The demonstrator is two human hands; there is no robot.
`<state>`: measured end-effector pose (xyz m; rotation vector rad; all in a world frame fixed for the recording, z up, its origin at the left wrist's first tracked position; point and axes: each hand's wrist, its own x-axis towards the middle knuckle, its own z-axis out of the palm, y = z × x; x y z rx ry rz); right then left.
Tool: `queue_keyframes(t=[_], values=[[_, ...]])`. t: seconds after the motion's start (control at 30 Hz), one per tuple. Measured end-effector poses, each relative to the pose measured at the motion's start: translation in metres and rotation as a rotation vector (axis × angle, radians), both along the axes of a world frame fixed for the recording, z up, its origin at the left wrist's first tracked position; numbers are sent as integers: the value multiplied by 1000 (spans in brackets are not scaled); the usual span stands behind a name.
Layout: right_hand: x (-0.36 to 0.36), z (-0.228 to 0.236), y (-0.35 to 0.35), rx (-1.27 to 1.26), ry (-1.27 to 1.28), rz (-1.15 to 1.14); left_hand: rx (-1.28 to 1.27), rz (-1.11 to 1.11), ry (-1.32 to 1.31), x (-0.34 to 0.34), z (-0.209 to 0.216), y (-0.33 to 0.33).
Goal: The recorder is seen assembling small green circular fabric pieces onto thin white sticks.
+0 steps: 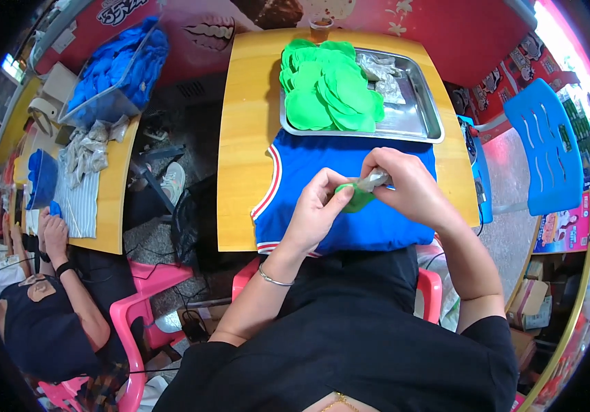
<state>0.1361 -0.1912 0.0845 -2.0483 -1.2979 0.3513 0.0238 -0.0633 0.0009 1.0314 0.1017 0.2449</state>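
My left hand (319, 209) pinches a small piece of bright green fabric (358, 200) between thumb and fingers. My right hand (405, 184) grips a small crinkled, whitish clear plastic packet (375, 178), which meets the green fabric between both hands. Under them a blue sleeveless garment (384, 235) with red and white striped trim lies on the yellow wooden table (247, 130). Beyond it stands a metal tray (415, 103) with a heap of flat, rounded green fabric pieces (332, 86) on its left. Several more clear packets (385, 75) lie beside the heap.
A small cup (320, 29) stands at the table's far edge. At the left table a person (54, 302) handles something blue near a bin of blue fabric (113, 75) and a blue basket (42, 178). A blue chair (542, 147) stands on the right, a pink one (133, 309) on the left.
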Motion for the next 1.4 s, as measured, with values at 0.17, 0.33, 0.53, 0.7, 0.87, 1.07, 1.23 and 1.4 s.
queue_keyframes(t=[0.17,0.33,0.53,0.7,0.87,1.07,1.23,1.4], values=[[1,-1,-2,-7,49,158,85,-42,9,1,-20,3],[4,-33,-5,-92,72,23,113,-128,44,5,-28,5],[0,-36,-10,-72,53,-22,379,-206,182,0,-21,22],[-1,-34,-16,-76,62,-47,715,-150,216,-1,-6,22],[-6,-42,-19,7,132,-75,668,-81,130,0,-12,15],[-6,-35,-22,-16,31,32,676,-10,102,0,-11,10],[-4,-29,-25,-111,45,27,779,1,18,3,-11,10],[-4,-30,-23,-89,-22,55,777,43,18,3,-18,8]])
